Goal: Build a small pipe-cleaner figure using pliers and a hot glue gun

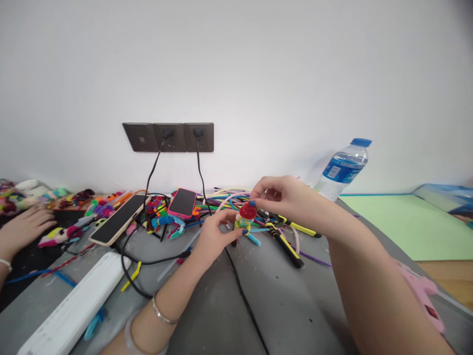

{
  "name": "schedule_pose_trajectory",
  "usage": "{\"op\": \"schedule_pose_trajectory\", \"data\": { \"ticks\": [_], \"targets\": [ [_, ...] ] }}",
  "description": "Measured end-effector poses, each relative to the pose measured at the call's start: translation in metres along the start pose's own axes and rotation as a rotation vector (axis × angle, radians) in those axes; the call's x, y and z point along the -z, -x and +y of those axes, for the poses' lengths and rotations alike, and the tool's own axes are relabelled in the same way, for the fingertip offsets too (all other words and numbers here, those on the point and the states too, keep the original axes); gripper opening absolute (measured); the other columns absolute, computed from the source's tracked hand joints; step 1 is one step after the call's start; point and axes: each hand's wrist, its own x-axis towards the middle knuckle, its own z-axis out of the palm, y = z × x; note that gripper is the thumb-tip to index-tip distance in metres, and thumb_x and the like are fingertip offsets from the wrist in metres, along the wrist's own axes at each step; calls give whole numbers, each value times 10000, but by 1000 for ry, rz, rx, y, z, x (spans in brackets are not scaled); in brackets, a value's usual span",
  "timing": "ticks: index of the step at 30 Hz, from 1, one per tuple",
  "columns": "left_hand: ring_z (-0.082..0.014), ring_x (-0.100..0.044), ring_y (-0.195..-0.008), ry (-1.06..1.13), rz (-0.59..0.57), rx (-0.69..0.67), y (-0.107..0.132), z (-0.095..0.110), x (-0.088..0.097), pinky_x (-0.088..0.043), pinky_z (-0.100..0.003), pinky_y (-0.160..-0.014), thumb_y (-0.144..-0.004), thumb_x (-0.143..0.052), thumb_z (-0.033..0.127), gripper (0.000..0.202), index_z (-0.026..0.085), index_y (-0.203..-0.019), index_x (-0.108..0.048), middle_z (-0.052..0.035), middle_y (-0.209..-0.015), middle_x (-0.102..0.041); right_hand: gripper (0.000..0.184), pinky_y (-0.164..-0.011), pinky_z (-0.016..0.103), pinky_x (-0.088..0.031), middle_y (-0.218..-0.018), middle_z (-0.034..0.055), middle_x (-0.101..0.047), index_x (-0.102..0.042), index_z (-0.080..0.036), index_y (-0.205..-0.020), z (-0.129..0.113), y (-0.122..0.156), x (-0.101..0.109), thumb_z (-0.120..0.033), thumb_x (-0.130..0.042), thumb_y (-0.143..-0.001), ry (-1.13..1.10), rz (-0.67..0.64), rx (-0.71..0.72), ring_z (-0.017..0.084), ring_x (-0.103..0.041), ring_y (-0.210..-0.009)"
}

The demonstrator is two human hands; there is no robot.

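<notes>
My left hand point(216, 235) is closed around a small pipe-cleaner figure point(247, 213), its thumb and fingers gripping the lower body. The figure stands upright, with a fuzzy red top and yellow, green and light-blue parts below. My right hand point(279, 193) is at the red top, its fingers bent and its thumb against the fuzz; part of its grip is hidden. Just right of the figure lie yellow-and-black pliers point(284, 245). A short light-blue pipe-cleaner piece point(253, 239) sticks out beneath it.
A black cable point(240, 286) crosses the grey tabletop. Left are a white power strip point(79, 303), a large phone point(121, 219) and a pink-cased phone point(183, 202). A water bottle point(343, 170) leans right; a pink glue gun point(423, 296) lies nearer. Another person's hand point(27, 229) rests far left.
</notes>
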Motion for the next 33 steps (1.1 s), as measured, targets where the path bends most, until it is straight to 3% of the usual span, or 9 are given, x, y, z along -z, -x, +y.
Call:
{"op": "schedule_pose_trajectory", "data": {
  "ticks": [23,33],
  "targets": [
    [-204,-654,-892,-23,15,-18,0,-2,0,-465,-304,-824,-711,-752,185,240,186,-950,-727,-50,-965,-753,124,-505,253,-326,-564,-22,-541,-654,-191,-774,1,-1,-4,-300,-597,-790,13,-5,8,115,-446,-504],
    [-205,-652,-897,-57,4,-32,1,-1,1,-461,-302,-822,-720,-740,180,236,184,-956,-728,-50,-969,-753,189,-485,258,-305,-575,-16,-557,-667,-194,-787,1,4,8,-370,-597,-795,-16,-30,-43,123,-452,-510]
  ]
}}
